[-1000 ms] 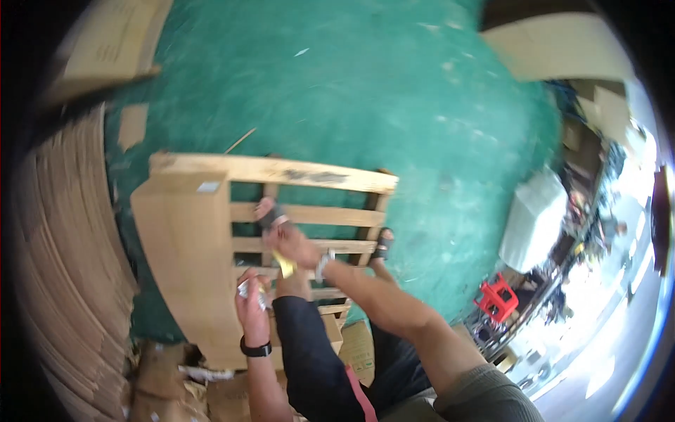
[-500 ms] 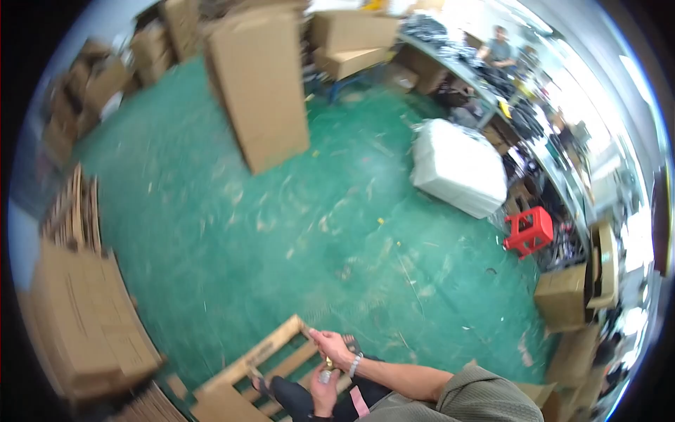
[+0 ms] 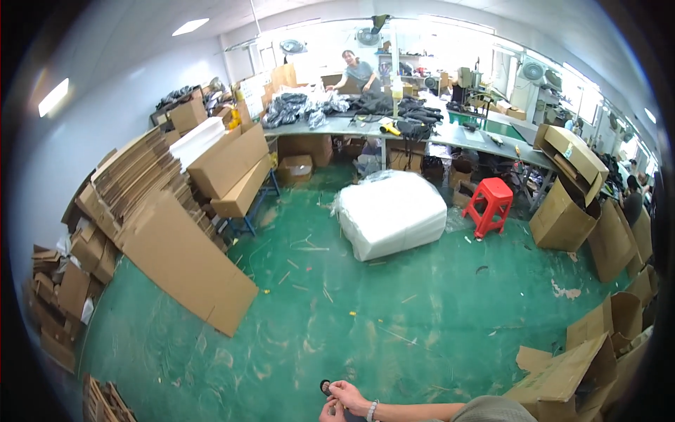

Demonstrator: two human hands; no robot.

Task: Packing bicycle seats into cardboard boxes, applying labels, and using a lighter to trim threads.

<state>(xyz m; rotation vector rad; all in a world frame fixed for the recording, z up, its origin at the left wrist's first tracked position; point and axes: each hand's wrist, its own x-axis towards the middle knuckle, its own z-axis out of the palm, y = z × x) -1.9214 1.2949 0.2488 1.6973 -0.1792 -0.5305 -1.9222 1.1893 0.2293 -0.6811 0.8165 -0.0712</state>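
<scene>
We are looking across a packing workshop or small garment factory. Well beyond the fingers (image 3: 342, 395) at the bottom edge, a worn green painted floor (image 3: 394, 309) is stretching out, littered with scraps. Far left of them, flattened brown cardboard sheets (image 3: 165, 232) are leaning in stacks. Straight ahead a white plastic-wrapped bale (image 3: 391, 213) and a red plastic stool (image 3: 490, 204) are standing before a long grey worktable (image 3: 351, 126) where dark garments (image 3: 380, 105) are piling up.

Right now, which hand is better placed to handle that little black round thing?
Probably the right hand: it is well in view, and its fingers seem to reach the small black round thing. The left hand only peeks in at the bottom edge, below it.
</scene>
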